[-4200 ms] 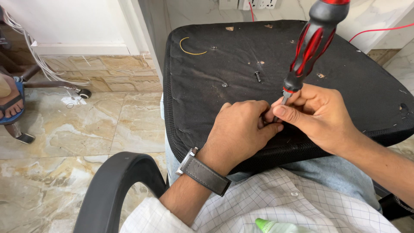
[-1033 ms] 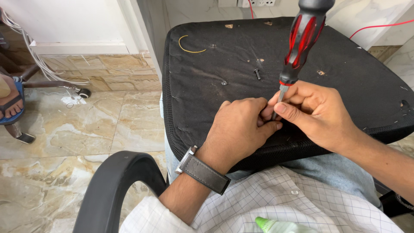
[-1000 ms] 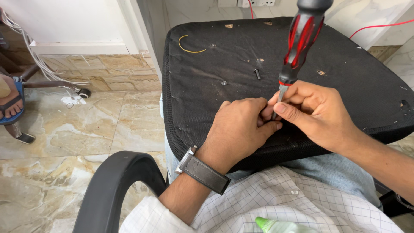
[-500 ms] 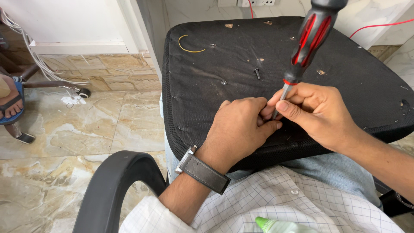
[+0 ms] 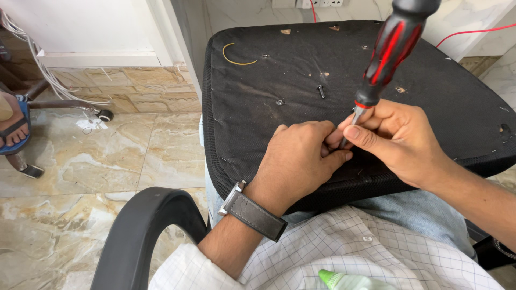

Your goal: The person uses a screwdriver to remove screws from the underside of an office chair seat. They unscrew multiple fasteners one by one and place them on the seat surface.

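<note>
Hands: the left hand (image 5: pixel 298 161) is curled knuckles-up on the seat cushion (image 5: pixel 269 70), fingers drawn together on something too small to be made out; a watch (image 5: pixel 252 212) is worn at the wrist.
Right hand: the right hand (image 5: pixel 398 142) is clamped around the metal shaft of the screwdriver (image 5: pixel 387 53), thumb pressed beside the left fingertips.
Screwdriver: it is tilted, its red-and-black handle raised above the right hand, its tip hidden between the two hands.
Cushion: the hands are set near its front edge, over the lap.
Nearby: a bolt (image 5: pixel 321 92) and a yellow rubber band (image 5: pixel 235 56) are seen farther back, well apart from the hands.
Room: bare black fabric is left behind and beside the hands; tiled floor (image 5: pixel 107 156) is seen beyond the left edge.
</note>
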